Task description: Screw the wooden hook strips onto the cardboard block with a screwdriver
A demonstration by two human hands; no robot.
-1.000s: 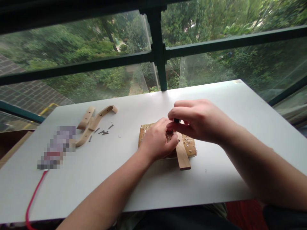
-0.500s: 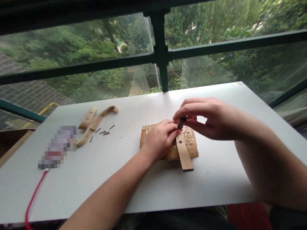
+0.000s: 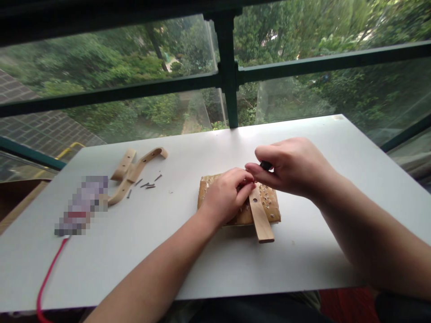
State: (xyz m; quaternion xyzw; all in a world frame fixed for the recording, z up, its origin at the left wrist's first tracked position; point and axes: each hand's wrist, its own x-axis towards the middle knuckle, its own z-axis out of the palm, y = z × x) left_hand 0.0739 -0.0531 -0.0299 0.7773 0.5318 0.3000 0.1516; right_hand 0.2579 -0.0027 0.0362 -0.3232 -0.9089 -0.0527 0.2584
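Note:
A light wooden strip [image 3: 260, 220] with a dark-rimmed hole lies over a tan, pitted block [image 3: 271, 200], its near end jutting past the block's front edge. My left hand [image 3: 225, 193] rests on the block at the strip's far end, thumb and fingers pinched together; whatever is between them is hidden. Just above, my right hand [image 3: 290, 163] is closed in a fist around a stubby black screwdriver [image 3: 266, 165]. Only a bit of its dark handle shows; its tip is covered by my fingers.
Wooden hooks [image 3: 137, 172] with screw holes lie at the left on the white table [image 3: 141, 251]. Several loose screws [image 3: 148, 185] are beside them. A blurred-out object [image 3: 82, 204] with a red cord [image 3: 50, 271] lies further left. Windows [image 3: 134, 89] rise behind the table.
My right hand has turned over and closed from a loose fingertip hold into a fist around the screwdriver. My left hand stays at the strip's far end.

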